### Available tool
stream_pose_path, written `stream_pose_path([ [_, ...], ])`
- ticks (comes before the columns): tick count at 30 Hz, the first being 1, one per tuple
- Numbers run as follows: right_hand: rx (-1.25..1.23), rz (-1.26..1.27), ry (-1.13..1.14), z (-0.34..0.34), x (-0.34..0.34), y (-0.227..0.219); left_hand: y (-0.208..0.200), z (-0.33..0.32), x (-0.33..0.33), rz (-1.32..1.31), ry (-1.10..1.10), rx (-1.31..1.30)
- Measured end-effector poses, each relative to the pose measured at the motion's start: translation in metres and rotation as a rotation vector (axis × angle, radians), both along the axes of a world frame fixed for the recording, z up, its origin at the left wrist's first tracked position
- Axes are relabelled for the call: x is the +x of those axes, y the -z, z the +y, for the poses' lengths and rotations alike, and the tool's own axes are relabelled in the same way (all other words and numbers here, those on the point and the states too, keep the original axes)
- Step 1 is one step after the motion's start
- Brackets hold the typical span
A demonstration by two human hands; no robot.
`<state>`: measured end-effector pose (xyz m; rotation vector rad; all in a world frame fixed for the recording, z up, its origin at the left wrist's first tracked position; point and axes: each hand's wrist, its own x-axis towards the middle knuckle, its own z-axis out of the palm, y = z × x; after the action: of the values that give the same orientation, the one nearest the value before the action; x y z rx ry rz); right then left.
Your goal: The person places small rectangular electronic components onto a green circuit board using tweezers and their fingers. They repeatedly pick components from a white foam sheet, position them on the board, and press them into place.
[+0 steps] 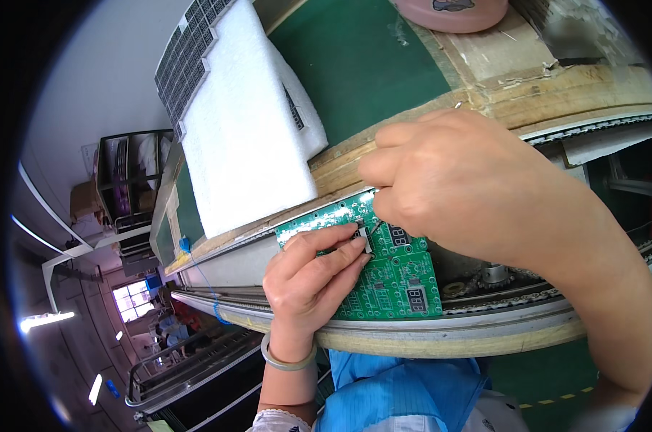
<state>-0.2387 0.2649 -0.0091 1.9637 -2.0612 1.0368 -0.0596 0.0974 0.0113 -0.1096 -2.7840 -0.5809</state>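
A green circuit board (383,277) lies across the conveyor rails in front of me, with several small parts on it. Two black digit displays, one at the upper right (398,235) and one at the lower right (416,297), sit on it. My left hand (308,273) rests over the board's left part, its fingers pinched on another digit display (367,242) with a pale side. Above the board's upper right, my right hand (437,176) is closed around a thin tool; its dark tip (375,226) reaches beside that display. The hand hides most of the tool, so its kind is unclear.
Beyond the rail, a white foam sheet (246,137) holds rows of dark displays (189,61) on a green-topped bench (362,68). A pink container (455,14) stands at the back. Chain and sprocket (493,275) lie right of the board; a blue coiled cord (216,306) hangs left.
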Motion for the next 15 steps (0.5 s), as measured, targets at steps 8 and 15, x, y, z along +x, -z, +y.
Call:
stream_pose_path([
  [8,-0.033,0.001,0.022,0.0,0.0014,-0.0002,-0.0012,0.0017,-0.0042,0.0,0.001,0.015],
  [15,-0.088,-0.032,0.02,0.0013,-0.0025,0.0066,0.0022,-0.0017,-0.0034,0.002,-0.002,0.035],
])
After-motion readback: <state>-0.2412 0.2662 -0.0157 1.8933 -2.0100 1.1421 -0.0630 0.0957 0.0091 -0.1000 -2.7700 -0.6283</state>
